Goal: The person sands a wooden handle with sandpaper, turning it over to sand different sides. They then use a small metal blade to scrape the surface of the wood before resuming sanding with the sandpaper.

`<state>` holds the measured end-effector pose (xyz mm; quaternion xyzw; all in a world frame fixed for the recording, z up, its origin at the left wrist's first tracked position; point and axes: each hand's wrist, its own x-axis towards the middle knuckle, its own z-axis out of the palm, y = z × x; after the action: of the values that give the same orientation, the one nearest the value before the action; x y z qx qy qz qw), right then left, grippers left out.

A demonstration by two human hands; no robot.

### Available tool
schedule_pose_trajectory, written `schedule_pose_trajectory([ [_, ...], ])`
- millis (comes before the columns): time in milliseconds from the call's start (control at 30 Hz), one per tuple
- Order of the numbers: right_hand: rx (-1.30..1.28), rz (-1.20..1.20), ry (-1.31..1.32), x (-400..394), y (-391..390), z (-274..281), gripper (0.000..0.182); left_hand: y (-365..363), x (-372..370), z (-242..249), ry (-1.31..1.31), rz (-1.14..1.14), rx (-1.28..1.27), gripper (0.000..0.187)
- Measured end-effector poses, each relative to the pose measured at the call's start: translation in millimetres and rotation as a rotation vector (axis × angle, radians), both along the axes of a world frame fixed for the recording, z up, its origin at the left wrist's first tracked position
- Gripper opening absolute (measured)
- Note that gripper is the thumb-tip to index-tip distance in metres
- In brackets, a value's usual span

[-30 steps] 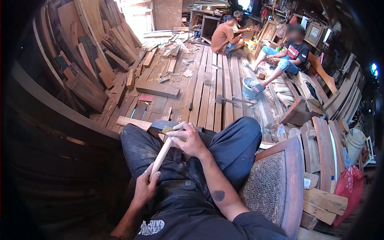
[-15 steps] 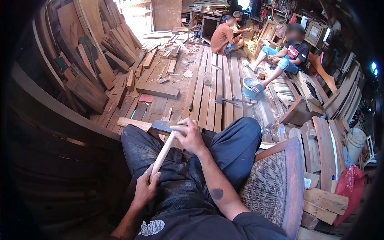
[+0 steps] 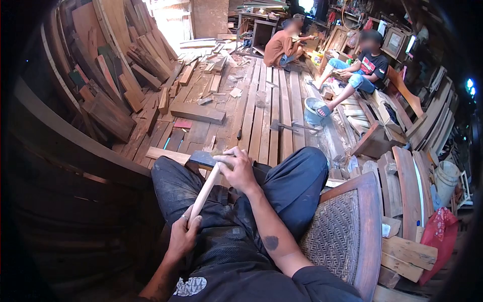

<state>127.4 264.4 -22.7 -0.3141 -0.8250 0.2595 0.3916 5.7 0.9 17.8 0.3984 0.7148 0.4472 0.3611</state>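
A pale, slender wooden stick point(image 3: 205, 190) slants upward from my lap between both hands. My left hand point(image 3: 183, 235) is closed around its lower end, thumb along the wood. At the upper end, my right hand point(image 3: 236, 168) is closed over the stick with bent fingers. A small brownish piece point(image 3: 216, 152), perhaps sandpaper, shows at those fingertips; most of it is hidden. Just beyond the stick's top, between my knees, is a dark flat-topped block point(image 3: 200, 159), partly covered by my right hand.
A hammer point(image 3: 287, 127) and a thick board point(image 3: 197, 113) lie on the plank floor point(image 3: 251, 108). A bucket point(image 3: 314, 115) stands near a seated person point(image 3: 370, 65); another person point(image 3: 282, 48) crouches behind. A woven chair point(image 3: 334, 239) is at my right, stacked boards point(image 3: 115, 55) at left.
Both hands keep hold of the stick, with hardly any shift. The crouching person's head has moved slightly. The whole view has shifted very slightly.
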Motion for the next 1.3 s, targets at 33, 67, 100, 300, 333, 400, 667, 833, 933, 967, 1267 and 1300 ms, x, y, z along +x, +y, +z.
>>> schedule_pose_trajectory([
  [33, 0.011, 0.008, -0.001, 0, 0, 0, 0.027, 0, -1, -3, 0.010, -0.002, 0.007, 0.052],
  [67, 0.022, 0.014, 0.000, 1, 0, 1, 0.027, 0, -2, -4, 0.020, -0.005, 0.014, 0.052],
  [100, 0.032, 0.019, -0.001, 3, 0, 1, 0.027, 0, -2, -3, 0.014, -0.004, 0.016, 0.052],
  [300, 0.014, 0.054, 0.024, 3, 1, -3, 0.025, 0, 1, 1, -0.007, -0.004, 0.006, 0.052],
  [333, -0.005, 0.020, 0.009, 1, 3, -2, 0.025, 0, 2, 1, 0.004, -0.002, 0.009, 0.052],
  [400, 0.008, 0.066, 0.008, 5, -2, 1, 0.025, 1, 0, 1, 0.009, 0.001, 0.018, 0.052],
  [667, 0.010, 0.031, -0.031, 2, 0, 2, 0.027, 0, -1, -6, -0.022, 0.006, 0.008, 0.053],
  [833, 0.008, 0.101, 0.005, 9, -8, -4, 0.024, 1, -1, -2, -0.032, 0.005, 0.025, 0.051],
  [933, -0.005, 0.071, -0.006, 6, -2, 0, 0.025, 1, -1, -5, -0.030, 0.013, 0.045, 0.050],
  [967, -0.002, 0.057, -0.021, 6, -1, 1, 0.024, 1, -2, -5, -0.026, 0.014, 0.053, 0.049],
  [1267, -0.004, 0.061, -0.008, 8, -1, 3, 0.022, -1, -4, 1, -0.191, 0.014, -0.060, 0.047],
  [1300, 0.011, 0.113, -0.001, 8, -4, 6, 0.022, -1, -6, 1, -0.235, 0.020, -0.066, 0.046],
])
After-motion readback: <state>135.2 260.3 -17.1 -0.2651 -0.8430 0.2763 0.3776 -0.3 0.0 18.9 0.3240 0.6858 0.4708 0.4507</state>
